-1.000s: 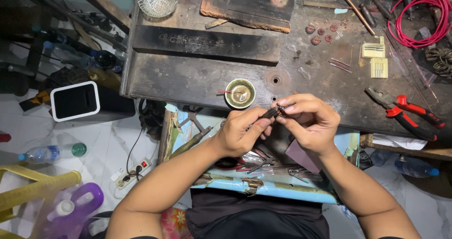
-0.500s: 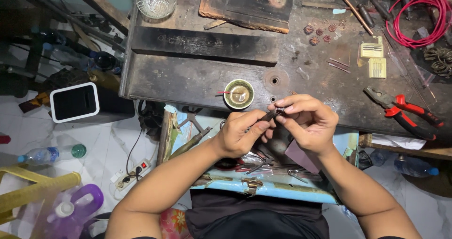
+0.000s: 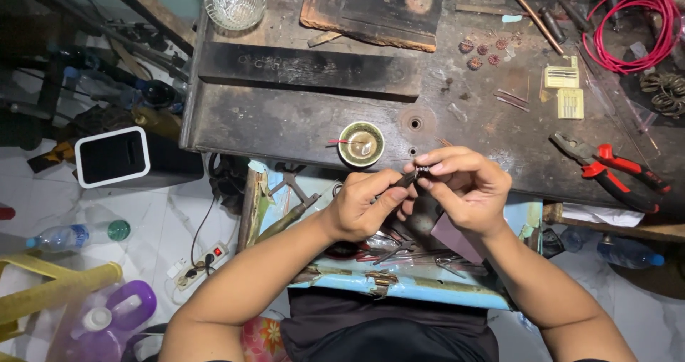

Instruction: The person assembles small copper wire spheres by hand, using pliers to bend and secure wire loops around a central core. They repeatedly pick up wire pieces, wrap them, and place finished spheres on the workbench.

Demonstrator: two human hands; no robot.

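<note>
Both hands [image 3: 421,191] pinching tiny piece [image 3: 422,169] (dark)

Light is falling evenly from overhead, moderately bright. The dark bench [image 3: 300,119] is soaking up light at 12 o'clock, showing only a dull sheen. The white floor [image 3: 171,212] at 9 o'clock is reading brightest, near washed out. Soft shadows are pooling under both hands. Focus is holding sharp centrally; corners are softening and bowing slightly, wide-lens style.

Single head view, looking steeply down from close above onto dark workbench [image 3: 300,119], both forearms entering from the bottom edge.
</note>
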